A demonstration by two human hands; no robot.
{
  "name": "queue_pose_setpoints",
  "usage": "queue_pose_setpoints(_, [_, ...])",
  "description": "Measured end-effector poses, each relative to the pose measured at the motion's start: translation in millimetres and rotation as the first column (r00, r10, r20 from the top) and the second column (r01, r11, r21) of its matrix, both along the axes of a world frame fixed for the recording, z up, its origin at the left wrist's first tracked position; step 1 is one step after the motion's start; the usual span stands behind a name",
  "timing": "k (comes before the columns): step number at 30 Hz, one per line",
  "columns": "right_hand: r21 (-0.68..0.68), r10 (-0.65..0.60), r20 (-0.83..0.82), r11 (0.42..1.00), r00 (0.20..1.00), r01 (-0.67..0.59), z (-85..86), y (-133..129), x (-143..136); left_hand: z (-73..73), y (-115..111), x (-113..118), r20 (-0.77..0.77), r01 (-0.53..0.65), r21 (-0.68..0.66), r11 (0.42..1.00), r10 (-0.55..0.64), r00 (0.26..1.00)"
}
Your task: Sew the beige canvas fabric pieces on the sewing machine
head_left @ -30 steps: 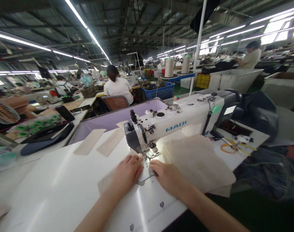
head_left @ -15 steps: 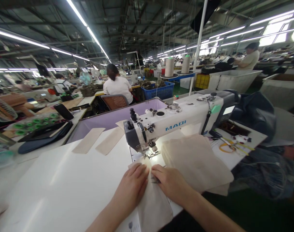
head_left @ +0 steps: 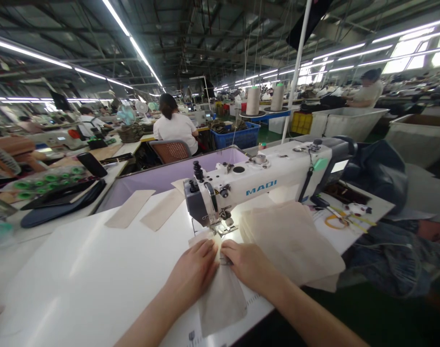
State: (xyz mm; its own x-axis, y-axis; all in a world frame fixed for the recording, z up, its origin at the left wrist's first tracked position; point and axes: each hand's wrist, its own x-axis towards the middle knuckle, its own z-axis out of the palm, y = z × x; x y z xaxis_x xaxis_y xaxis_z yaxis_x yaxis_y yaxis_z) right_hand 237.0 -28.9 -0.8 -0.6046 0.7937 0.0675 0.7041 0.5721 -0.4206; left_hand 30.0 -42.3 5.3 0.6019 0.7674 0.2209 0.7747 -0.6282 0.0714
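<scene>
Under the presser foot (head_left: 227, 230) of a white sewing machine (head_left: 259, 183) lies the front end of a beige fabric strip (head_left: 223, 301). The rest trails toward me over the white table. My left hand (head_left: 196, 265) rests flat on the strip's left side, fingertips just short of the foot. Beside it, my right hand (head_left: 246, 262) is closed, its fingertips on the strip's right edge. A small dark metal tool (head_left: 225, 260) shows beneath those fingers; most of it is hidden.
Right of the needle lies a stack of beige fabric pieces (head_left: 290, 241). Two beige strips (head_left: 130, 208) lie at the table's left back. Yellow-handled scissors (head_left: 337, 220) are near the machine's base. A lilac bin (head_left: 143, 180) stands behind the table; a co-worker (head_left: 174, 125) sits beyond.
The strip has fed forward under the foot, so its near end lies farther from me. Both hands keep their places close to the needle; the view has shifted slightly.
</scene>
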Motion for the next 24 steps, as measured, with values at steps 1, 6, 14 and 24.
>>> queue_pose_setpoints(1, [0.007, -0.002, -0.004, 1.0, 1.0, 0.002, -0.1, 2, -1, 0.5, 3, -1, -0.001, -0.008, -0.005, 1.0, 0.008, 1.0])
queue_pose_setpoints(6, [0.034, -0.007, -0.009, 0.999, 1.0, 0.008, -0.1, 14, -8, 2.2, 17, -6, 0.016, -0.039, -0.023, 0.999, 0.039, 0.999])
queue_pose_setpoints(14, [0.053, -0.021, -0.043, 0.998, 0.999, 0.023, 2.2, 16, -11, 2.3, 22, -8, 0.036, -0.031, -0.018, 0.999, 0.032, 0.999])
queue_pose_setpoints(24, [0.014, -0.074, -0.093, 0.997, 0.993, 0.076, 6.9, 4, -2, -28.0, -4, -5, -0.106, -0.134, 0.227, 0.965, 0.162, 0.981])
